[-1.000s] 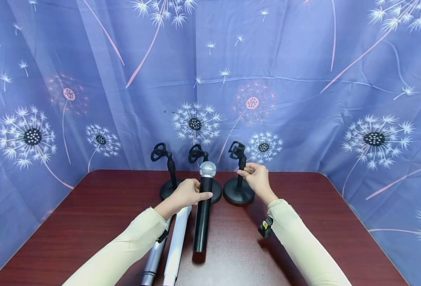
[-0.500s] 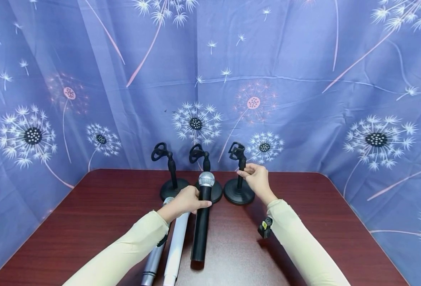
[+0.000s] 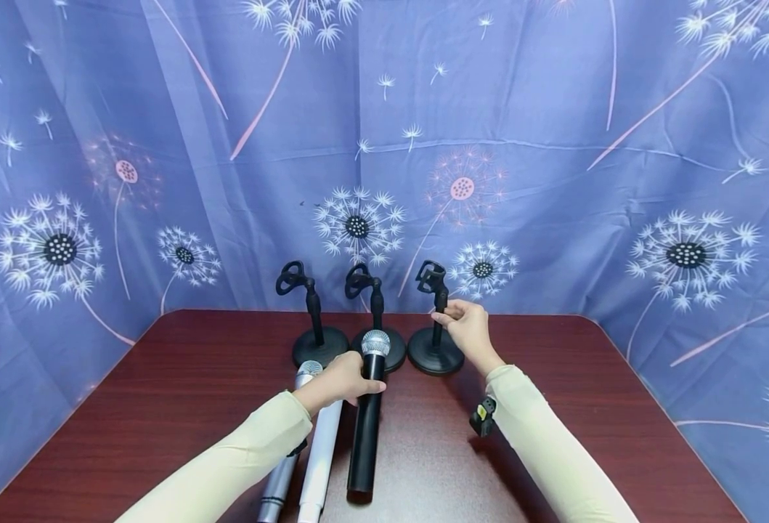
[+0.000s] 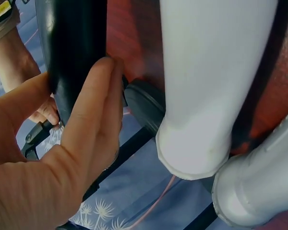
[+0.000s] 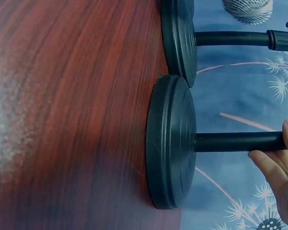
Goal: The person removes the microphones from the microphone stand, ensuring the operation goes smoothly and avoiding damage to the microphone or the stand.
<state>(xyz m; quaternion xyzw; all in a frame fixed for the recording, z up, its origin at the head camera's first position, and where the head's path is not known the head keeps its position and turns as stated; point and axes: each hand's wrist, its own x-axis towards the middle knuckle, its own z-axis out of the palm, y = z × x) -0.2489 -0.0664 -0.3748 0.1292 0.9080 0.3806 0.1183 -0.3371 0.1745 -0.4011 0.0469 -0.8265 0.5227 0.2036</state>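
Note:
My left hand [image 3: 341,381] grips a black microphone [image 3: 366,439] with a silver mesh head, thumb on one side and fingers on the other. Its head is tilted up in front of the middle stand; whether its tail end touches the table I cannot tell. My right hand [image 3: 469,333] pinches the pole of the rightmost black microphone stand [image 5: 170,143], whose round base rests on the table and whose clip [image 3: 431,277] holds nothing. Beside the left hand lie a white microphone [image 4: 206,81], its head hidden by that hand, and a silver microphone [image 3: 279,483], partly covered by the forearm.
Two more black stands, the middle one [image 3: 377,305] and the left one [image 3: 315,319], stand in a row with it, their clips holding nothing. The dark red wooden table [image 3: 554,407] ends at a blue dandelion-print curtain [image 3: 541,181] behind.
My left hand has drawn the black microphone back toward me and lower, uncovering more of the middle stand and the silver microphone's head. The right hand stays on its stand.

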